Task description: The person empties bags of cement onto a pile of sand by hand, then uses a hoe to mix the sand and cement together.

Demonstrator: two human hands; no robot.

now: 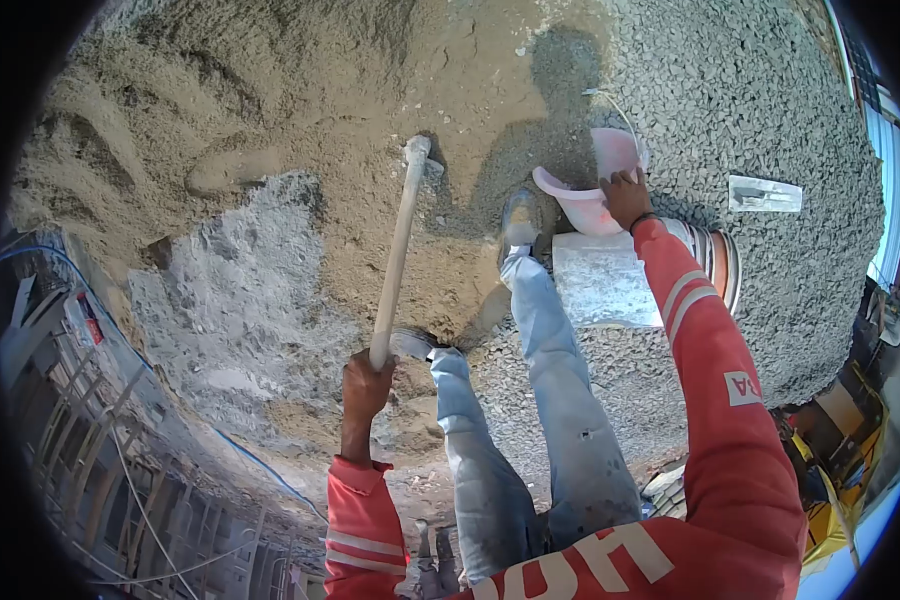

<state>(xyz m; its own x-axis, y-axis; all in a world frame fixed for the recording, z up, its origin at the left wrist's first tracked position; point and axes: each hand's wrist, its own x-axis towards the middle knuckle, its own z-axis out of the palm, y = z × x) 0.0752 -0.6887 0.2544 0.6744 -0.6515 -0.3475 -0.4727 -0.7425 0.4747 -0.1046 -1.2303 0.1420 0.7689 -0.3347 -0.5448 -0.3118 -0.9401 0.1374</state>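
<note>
My left hand (pixel 368 385) is closed around the lower end of a hoe's wooden handle (pixel 398 260). The hoe's pale, crusted head (pixel 417 152) rests on the sand (pixel 360 200) ahead of my feet. My right hand (pixel 626 198) grips the edge of a pink bucket (pixel 582 208), which is tilted, with a white handle arching at its far side. Part of the bucket is hidden by the hand. Just beside my right forearm, a whitish cylindrical container (pixel 605 280) with an orange-brown rim lies on its side on the gravel.
Grey gravel (pixel 730 110) spreads across the right side, with a flat whitish rectangular piece (pixel 765 194) on it. Grey powder (pixel 240 260) covers sand at left. A blue hose (pixel 260 465) runs along the lower left. Yellow material (pixel 835 510) lies at lower right.
</note>
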